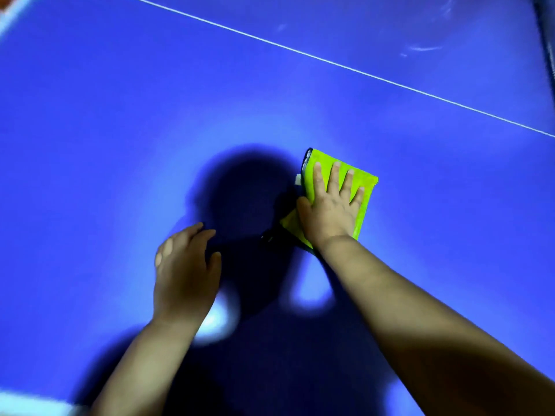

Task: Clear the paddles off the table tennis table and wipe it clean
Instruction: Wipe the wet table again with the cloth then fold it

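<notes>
A folded lime-green cloth (365, 183) lies flat on the blue table tennis table (120, 115), right of centre. My right hand (330, 205) presses down on the cloth with its fingers spread, covering most of it. A dark edge and a small white tag show along the cloth's left side. My left hand (184, 271) hovers or rests on the bare blue surface to the left, fingers loosely curved and apart, holding nothing. No paddle is in view.
A thin white line (330, 63) crosses the table diagonally from top centre to the right edge. The dark net (546, 40) shows at the top right corner. White table edges appear at the top left and bottom left. My shadow falls between the hands.
</notes>
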`<move>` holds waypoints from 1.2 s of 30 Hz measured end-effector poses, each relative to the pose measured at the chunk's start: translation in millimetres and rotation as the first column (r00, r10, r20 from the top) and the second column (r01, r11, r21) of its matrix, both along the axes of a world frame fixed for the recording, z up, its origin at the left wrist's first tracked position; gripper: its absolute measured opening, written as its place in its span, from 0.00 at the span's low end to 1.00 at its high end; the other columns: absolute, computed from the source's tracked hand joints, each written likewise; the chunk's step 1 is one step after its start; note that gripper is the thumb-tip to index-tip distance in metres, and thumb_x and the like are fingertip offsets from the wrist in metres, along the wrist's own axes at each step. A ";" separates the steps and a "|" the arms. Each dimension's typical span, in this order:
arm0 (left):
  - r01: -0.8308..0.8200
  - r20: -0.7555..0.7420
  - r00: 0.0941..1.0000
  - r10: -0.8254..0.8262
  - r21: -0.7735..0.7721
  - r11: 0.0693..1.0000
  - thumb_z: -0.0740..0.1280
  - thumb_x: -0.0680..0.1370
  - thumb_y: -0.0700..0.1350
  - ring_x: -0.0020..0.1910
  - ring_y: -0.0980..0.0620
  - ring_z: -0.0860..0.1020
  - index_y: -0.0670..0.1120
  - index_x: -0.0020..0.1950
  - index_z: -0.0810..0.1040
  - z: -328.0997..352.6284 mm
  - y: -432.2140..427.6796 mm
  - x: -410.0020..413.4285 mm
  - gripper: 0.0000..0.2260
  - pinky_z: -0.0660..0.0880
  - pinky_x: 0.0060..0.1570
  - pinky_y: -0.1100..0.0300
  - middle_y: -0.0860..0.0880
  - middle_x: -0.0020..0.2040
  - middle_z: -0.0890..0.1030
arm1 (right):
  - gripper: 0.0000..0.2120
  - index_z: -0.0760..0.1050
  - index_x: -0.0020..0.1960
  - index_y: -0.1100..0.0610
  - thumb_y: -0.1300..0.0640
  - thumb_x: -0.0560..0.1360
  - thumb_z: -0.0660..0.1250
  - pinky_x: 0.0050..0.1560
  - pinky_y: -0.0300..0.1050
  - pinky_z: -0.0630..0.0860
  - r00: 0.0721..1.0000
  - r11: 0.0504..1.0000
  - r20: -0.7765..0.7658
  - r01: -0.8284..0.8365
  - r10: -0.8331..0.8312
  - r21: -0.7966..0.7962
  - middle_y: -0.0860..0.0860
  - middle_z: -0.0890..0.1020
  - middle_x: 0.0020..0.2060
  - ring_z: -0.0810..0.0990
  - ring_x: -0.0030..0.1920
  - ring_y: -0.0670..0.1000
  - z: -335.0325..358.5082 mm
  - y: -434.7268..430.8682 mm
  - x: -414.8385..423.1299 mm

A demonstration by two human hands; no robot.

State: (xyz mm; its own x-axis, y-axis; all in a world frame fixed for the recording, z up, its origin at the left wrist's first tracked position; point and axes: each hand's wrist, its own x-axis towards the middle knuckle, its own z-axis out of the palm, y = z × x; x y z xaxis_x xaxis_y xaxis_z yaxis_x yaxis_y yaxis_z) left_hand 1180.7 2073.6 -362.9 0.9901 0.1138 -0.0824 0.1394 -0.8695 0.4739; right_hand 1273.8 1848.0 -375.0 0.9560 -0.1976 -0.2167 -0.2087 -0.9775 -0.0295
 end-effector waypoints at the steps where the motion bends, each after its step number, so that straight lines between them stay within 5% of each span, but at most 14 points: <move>1: -0.018 0.001 1.000 0.018 -0.002 1.000 0.61 0.70 0.44 0.59 0.40 0.74 0.43 0.59 0.78 0.1 11.8 -6.5 0.19 0.66 0.61 0.46 0.43 0.61 0.77 | 0.36 0.43 0.79 0.45 0.41 0.77 0.57 0.73 0.65 0.38 0.999 0.999 0.013 -0.037 0.037 0.017 0.53 0.43 0.79 0.39 0.77 0.61 -0.7 18.5 0.0; 8: -0.126 -0.008 0.992 0.126 0.020 0.992 0.61 0.70 0.45 0.59 0.40 0.73 0.44 0.59 0.79 6.0 80.2 -55.8 0.20 0.66 0.61 0.46 0.44 0.61 0.77 | 0.36 0.46 0.79 0.44 0.39 0.73 0.49 0.72 0.66 0.38 0.947 0.946 0.034 -0.320 0.319 0.057 0.54 0.47 0.79 0.41 0.77 0.62 -5.9 140.2 -24.4; 15: -0.249 0.026 0.968 0.249 0.012 0.968 0.56 0.71 0.52 0.60 0.43 0.71 0.47 0.58 0.79 21.5 113.6 -105.4 0.21 0.64 0.62 0.48 0.47 0.61 0.77 | 0.34 0.55 0.78 0.47 0.42 0.73 0.54 0.71 0.62 0.31 0.782 0.772 0.054 -0.622 0.621 0.129 0.56 0.50 0.78 0.42 0.77 0.63 -2.9 209.3 -95.5; 21: -0.271 0.013 0.963 0.271 0.039 0.962 0.54 0.71 0.53 0.60 0.44 0.71 0.46 0.58 0.79 32.4 99.1 -135.2 0.23 0.64 0.61 0.49 0.46 0.60 0.77 | 0.39 0.64 0.75 0.49 0.44 0.64 0.58 0.73 0.64 0.46 0.642 0.628 0.094 -0.766 0.761 0.140 0.57 0.66 0.74 0.59 0.74 0.64 -2.5 192.3 -155.0; 25: -0.253 -0.009 0.967 0.254 0.048 0.966 0.54 0.71 0.53 0.60 0.44 0.71 0.45 0.59 0.79 34.4 63.3 -138.8 0.24 0.63 0.61 0.50 0.46 0.59 0.77 | 0.37 0.66 0.74 0.47 0.44 0.64 0.55 0.73 0.63 0.51 0.582 0.563 0.111 -0.810 0.806 0.164 0.53 0.68 0.73 0.61 0.74 0.61 -1.4 138.4 -166.1; 36: -0.041 -0.061 0.997 0.043 0.038 0.998 0.59 0.72 0.51 0.60 0.44 0.72 0.48 0.59 0.79 28.2 -104.9 -95.7 0.19 0.65 0.62 0.49 0.47 0.61 0.77 | 0.37 0.65 0.75 0.48 0.43 0.65 0.55 0.73 0.59 0.45 0.794 0.786 0.129 -0.607 0.594 0.113 0.53 0.64 0.75 0.57 0.76 0.62 -3.2 -69.8 -97.2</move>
